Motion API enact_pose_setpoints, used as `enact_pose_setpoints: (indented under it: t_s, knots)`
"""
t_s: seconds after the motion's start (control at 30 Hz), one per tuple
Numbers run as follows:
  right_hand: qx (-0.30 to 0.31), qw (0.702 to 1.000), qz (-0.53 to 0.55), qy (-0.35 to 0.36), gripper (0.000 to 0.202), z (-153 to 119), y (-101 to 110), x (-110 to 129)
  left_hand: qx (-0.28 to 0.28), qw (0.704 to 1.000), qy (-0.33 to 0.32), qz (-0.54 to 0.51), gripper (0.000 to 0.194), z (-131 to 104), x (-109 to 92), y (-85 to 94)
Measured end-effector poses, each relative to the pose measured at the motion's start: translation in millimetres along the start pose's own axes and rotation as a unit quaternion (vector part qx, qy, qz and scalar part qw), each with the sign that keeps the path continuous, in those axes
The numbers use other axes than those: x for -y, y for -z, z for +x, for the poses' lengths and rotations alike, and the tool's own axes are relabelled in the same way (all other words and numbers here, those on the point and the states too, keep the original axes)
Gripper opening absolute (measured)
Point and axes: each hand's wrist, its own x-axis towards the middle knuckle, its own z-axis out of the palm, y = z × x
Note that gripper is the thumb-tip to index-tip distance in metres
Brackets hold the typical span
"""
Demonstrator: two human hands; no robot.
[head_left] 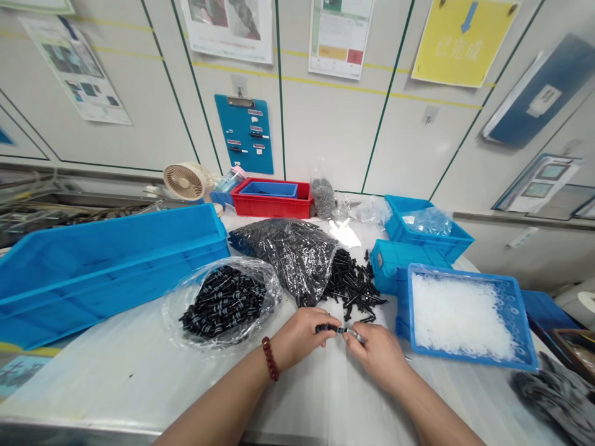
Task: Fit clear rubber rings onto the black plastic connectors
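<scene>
Black part (325,327) | left hand (302,334) fingers clamped on it | long axis crosswise, pointing at right hand (379,352) | right fingers pinched on silver piece (356,335)

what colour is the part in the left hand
The part in the left hand is black with paler bands, best seen in the head view.

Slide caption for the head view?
Left hand holds a black part, right hand a silver piece at its end, near loose black parts and a blue tray of white pieces.
</scene>
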Motion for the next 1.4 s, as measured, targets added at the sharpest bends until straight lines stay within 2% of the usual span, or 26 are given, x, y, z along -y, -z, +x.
enact_pose_setpoints:
  t_s: [0.07, 0.13, 0.2, 0.27, 0.33, 0.4, 0.47, 0.6, 0.8, 0.9, 1.0, 1.1, 1.23, 1.4]
  knots:
    - [-0.009, 1.0, 0.017, 0.004, 0.023, 1.1, -1.0, -2.9, -0.031, 0.997, 0.044, -0.049, 0.021, 2.8, 2.4, 2.8]
    - [-0.021, 0.999, 0.04, 0.022, 0.02, 2.7, -2.3, -6.2, -0.064, 0.985, 0.115, -0.11, 0.025, 6.2, 4.2, 6.5]
    - [-0.029, 0.996, 0.065, 0.047, 0.026, 4.2, -3.7, -9.2, -0.089, 0.974, 0.17, -0.124, 0.024, 8.9, 5.1, 9.5]
    - [-0.027, 0.995, 0.079, 0.056, 0.031, 4.6, -4.1, -10.8, -0.116, 0.977, 0.169, -0.05, 0.014, 9.7, 5.0, 10.4]
    - [-0.022, 0.995, 0.08, 0.049, 0.034, 3.6, -3.2, -10.3, -0.126, 0.979, 0.136, 0.081, 0.015, 8.4, 3.8, 8.9]
    - [-0.02, 0.996, 0.075, 0.036, 0.035, 1.7, -1.2, -8.2, -0.096, 0.969, 0.11, 0.198, 0.019, 5.9, 1.8, 5.8]
    - [-0.014, 0.997, 0.073, 0.02, 0.036, 0.1, 0.7, -5.6, -0.039, 0.954, 0.103, 0.28, 0.017, 3.4, -0.7, 2.8]
    - [-0.007, 0.996, 0.088, 0.011, 0.03, -0.1, 0.3, -4.4, 0.045, 0.92, 0.11, 0.373, 0.017, 2.2, -5.4, 0.6]
    - [-0.015, 0.992, 0.108, 0.059, 0.022, 1.7, -3.2, -7.4, 0.067, 0.899, 0.105, 0.42, 0.013, 5.3, -7.0, 2.5]
    - [-0.01, 0.992, 0.108, 0.06, 0.022, 1.2, -1.5, -5.7, 0.047, 0.917, 0.096, 0.385, 0.009, 4.6, -4.6, 2.6]
    - [-0.014, 0.992, 0.112, 0.057, 0.022, 0.8, 0.9, -4.9, -0.047, 0.96, 0.078, 0.264, 0.009, 3.4, -2.6, 3.6]
    - [-0.01, 0.992, 0.118, 0.051, 0.022, 0.7, 2.5, -5.3, -0.121, 0.985, 0.047, 0.114, 0.014, 3.5, -2.7, 6.2]
    - [-0.011, 0.991, 0.126, 0.052, 0.022, 0.3, 4.9, -3.8, -0.118, 0.992, 0.043, 0.011, 0.016, 4.4, -4.5, 8.5]
    - [-0.002, 0.991, 0.13, 0.042, 0.021, -1.0, 7.9, -0.4, -0.102, 0.993, 0.056, -0.003, 0.018, 3.2, -3.2, 8.0]
